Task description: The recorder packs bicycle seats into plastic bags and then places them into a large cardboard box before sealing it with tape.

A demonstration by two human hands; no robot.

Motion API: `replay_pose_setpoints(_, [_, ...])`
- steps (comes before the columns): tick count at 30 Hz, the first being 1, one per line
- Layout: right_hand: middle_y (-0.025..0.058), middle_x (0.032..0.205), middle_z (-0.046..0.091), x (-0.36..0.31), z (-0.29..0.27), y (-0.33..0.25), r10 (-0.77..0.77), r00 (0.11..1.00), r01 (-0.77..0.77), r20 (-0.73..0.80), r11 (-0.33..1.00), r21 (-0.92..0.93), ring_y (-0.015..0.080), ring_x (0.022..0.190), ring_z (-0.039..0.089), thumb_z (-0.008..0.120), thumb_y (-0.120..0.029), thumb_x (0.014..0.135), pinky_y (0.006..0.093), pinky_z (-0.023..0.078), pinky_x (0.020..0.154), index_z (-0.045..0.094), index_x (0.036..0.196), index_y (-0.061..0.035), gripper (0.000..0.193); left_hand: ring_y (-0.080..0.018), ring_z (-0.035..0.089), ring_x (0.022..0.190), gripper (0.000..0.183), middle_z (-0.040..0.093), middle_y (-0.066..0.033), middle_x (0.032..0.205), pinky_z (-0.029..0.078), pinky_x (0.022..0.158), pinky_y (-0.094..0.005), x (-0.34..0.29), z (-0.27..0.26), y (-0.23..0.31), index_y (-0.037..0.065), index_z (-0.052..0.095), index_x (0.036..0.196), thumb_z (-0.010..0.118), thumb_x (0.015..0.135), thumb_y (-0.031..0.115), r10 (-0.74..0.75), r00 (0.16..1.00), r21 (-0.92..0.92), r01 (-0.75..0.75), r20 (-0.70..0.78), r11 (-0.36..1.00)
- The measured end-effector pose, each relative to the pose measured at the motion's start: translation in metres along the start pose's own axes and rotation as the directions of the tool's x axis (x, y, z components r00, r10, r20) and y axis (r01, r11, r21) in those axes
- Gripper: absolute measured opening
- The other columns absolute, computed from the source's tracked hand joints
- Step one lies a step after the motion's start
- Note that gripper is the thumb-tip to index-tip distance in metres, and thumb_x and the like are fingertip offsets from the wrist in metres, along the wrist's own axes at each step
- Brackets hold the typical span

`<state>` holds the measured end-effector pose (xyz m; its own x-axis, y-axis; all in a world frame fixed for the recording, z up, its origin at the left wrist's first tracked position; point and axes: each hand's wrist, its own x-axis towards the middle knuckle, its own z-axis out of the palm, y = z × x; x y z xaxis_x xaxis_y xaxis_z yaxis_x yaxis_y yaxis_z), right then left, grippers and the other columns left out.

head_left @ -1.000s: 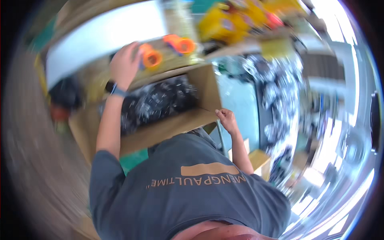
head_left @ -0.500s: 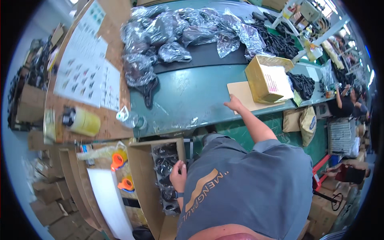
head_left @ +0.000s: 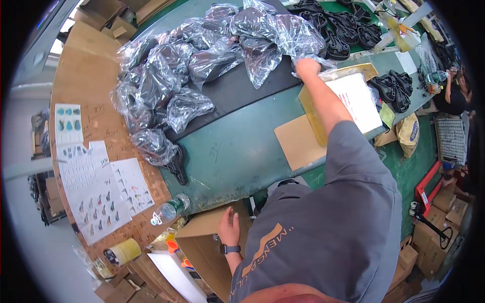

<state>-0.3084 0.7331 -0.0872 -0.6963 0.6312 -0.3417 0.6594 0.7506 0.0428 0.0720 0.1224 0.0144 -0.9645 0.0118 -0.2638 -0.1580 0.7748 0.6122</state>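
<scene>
At the far right of the pile, my right hand is closed on the edge of a clear plastic bag, which wraps a dark bicycle saddle. My right forearm passes over a yellow-walled box holding white sheets. On the left, my left hand holds nothing, its fingers stretched out above an open cardboard box. The inside of that box is mostly out of sight. Several more bagged saddles lie heaped on a black strip along the bench.
A flat cardboard piece lies beside the yellow box. A clear bottle stands near the bench's left corner, by printed sheets on a wooden board. Unwrapped dark saddles sit at the right. A red pallet jack stands farther right.
My right hand has gone from the flat cardboard to the bagged saddles and closed on the plastic. My left hand has stretched its fingers. The whole view has shifted.
</scene>
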Motion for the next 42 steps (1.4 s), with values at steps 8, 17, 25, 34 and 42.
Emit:
replay_pose_setpoints(8, [0.0135,0.091,0.077,-0.17,0.048,-0.081,-0.762,0.634,0.748,-0.136,0.648,-0.146,0.0282,0.083,0.078,0.072,-0.019,0.085,0.0444,0.059,0.062,0.082,0.09,-0.0119,0.014,-0.0303,0.071,0.127,0.054,0.071,-0.0198,0.14,0.056,0.106,-0.0415,0.184,0.093,0.092,0.003,0.057,0.152,0.075,0.106,0.025,-0.068,0.966,-0.459,0.18,0.25,0.87])
replay_pose_setpoints(17, [0.0218,0.128,0.073,-0.051,-0.063,-0.064,-0.563,0.816,0.545,-0.131,0.675,0.498,0.0405,0.121,0.07,0.075,-0.029,0.092,0.0542,0.056,0.103,0.065,0.145,-0.0112,0.057,-0.0485,0.037,0.156,0.153,0.02,-0.031,0.177,0.038,0.126,-0.052,0.177,0.209,-0.02,0.0,-0.018,0.171,0.098,0.077,0.038,-0.489,0.872,-0.204,0.48,0.006,0.853])
replay_pose_setpoints(25, [0.0396,0.144,0.058,0.162,0.012,-0.035,-0.005,0.977,0.081,-0.214,0.934,0.348,0.055,0.122,0.068,0.085,-0.027,0.088,0.0564,0.059,0.101,0.042,0.159,-0.0045,0.086,-0.0506,0.065,0.131,0.15,0.059,-0.0357,0.15,0.053,0.11,-0.0504,0.132,0.221,-0.051,0.004,-0.012,0.173,0.097,0.073,0.026,-0.601,0.796,0.139,0.588,0.077,0.797])
replay_pose_setpoints(34, [0.0341,0.104,0.074,-0.043,0.054,-0.086,-0.478,0.866,0.489,-0.15,0.741,0.46,0.0547,0.103,0.072,0.067,-0.011,0.088,0.0615,0.058,0.092,0.067,0.11,0.0004,0.025,-0.0343,0.071,0.119,0.109,0.07,-0.0209,0.136,0.054,0.105,-0.0437,0.12,0.224,-0.089,-0.006,0.038,0.162,0.093,0.076,0.031,-0.433,0.901,-0.377,0.392,-0.027,0.839])
replay_pose_setpoints(42, [0.0373,0.131,0.064,-0.292,0.159,0.007,-0.587,0.792,0.465,0.167,0.757,0.459,0.0537,0.118,0.066,0.082,-0.033,0.087,0.0578,0.056,0.099,0.038,0.162,-0.001,0.092,-0.0224,0.077,0.095,0.038,0.078,-0.009,0.113,0.063,0.081,-0.0373,0.04,0.091,-0.005,0.002,0.07,0.129,0.077,0.098,0.023,-0.577,0.69,-0.863,0.503,0.436,-0.05])
